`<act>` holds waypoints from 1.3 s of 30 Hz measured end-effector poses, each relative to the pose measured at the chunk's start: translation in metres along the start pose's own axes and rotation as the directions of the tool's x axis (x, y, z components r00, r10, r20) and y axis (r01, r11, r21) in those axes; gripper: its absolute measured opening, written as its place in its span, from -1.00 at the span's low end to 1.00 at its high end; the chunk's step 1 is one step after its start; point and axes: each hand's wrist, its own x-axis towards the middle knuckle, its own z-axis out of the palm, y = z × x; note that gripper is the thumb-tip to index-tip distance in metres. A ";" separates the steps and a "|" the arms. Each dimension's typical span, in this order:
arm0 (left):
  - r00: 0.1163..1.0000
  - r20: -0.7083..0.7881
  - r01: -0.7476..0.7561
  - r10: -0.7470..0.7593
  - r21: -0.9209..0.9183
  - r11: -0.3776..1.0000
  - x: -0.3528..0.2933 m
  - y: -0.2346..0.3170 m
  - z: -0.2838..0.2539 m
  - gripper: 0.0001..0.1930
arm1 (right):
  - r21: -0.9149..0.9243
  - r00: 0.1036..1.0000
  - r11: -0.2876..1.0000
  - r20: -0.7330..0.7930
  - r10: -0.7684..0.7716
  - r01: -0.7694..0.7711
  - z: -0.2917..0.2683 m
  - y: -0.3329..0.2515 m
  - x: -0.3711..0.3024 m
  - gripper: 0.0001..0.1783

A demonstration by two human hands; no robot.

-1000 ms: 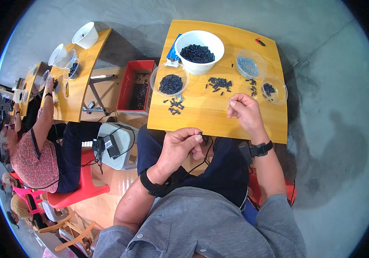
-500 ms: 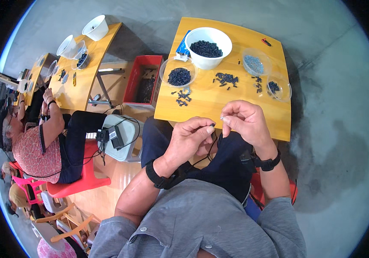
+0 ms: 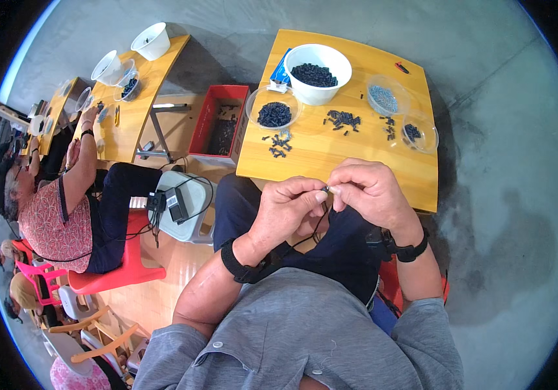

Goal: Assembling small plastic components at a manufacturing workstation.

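My left hand [image 3: 285, 207] pinches a small black plastic piece [image 3: 325, 189] between thumb and forefinger, above my lap at the table's near edge. The fingertips of my right hand [image 3: 373, 195] are closed right against it. Half a second ago a tiny silvery piece showed in that right pinch; now the fingers mostly cover it. Beyond my hands, loose black pieces [image 3: 342, 119] lie in a pile on the yellow table [image 3: 331, 156]. Several more black pieces [image 3: 279, 151] lie at the left, and a few [image 3: 390, 129] at the right.
A white bucket [image 3: 318, 96] and a clear bowl [image 3: 253, 117] hold black pieces. Farther right are small silvery parts [image 3: 383, 99] in a clear tub and another clear tub [image 3: 429, 138]. At left stand a red box [image 3: 204, 117], a grey stool [image 3: 191, 224] with cables, and a seated person [image 3: 54, 224].
My right hand has moved left, bringing its fingertips up to the black piece in my left hand. My left hand stays nearly in place. The person at left has reached farther forward.
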 end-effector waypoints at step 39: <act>1.000 0.006 0.015 -0.014 -0.059 0.998 -0.017 0.016 0.009 -0.88 | -0.102 0.986 0.987 -0.104 -0.132 0.122 0.019 -0.014 -0.020 -0.92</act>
